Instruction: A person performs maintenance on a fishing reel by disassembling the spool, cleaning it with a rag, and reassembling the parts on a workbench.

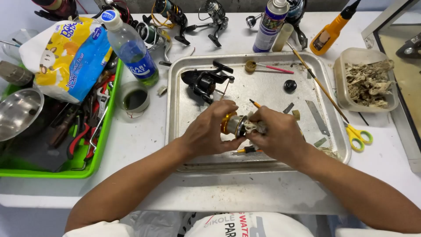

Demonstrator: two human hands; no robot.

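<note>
I grip the gold-and-silver reel spool (pixel 231 124) in my left hand (pixel 210 129) over the metal tray (pixel 263 87); my right hand (pixel 276 134) pinches a rag (pixel 253 126) against it. I judge steady turning and light pressure wipe best.

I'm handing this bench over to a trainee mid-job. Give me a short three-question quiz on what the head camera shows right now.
1. True or false: the left hand holds the reel spool over the metal tray.
2. What does the right hand press against the spool? A) the yellow scissors B) a wad of cloth C) the spray can
3. Fill in: the black reel body lies in the tray's far ____ corner.

Key: 1 true. 2 B, the wad of cloth; the yellow scissors lie right of the tray, and the spray can stands beyond it. 3 left.
</note>
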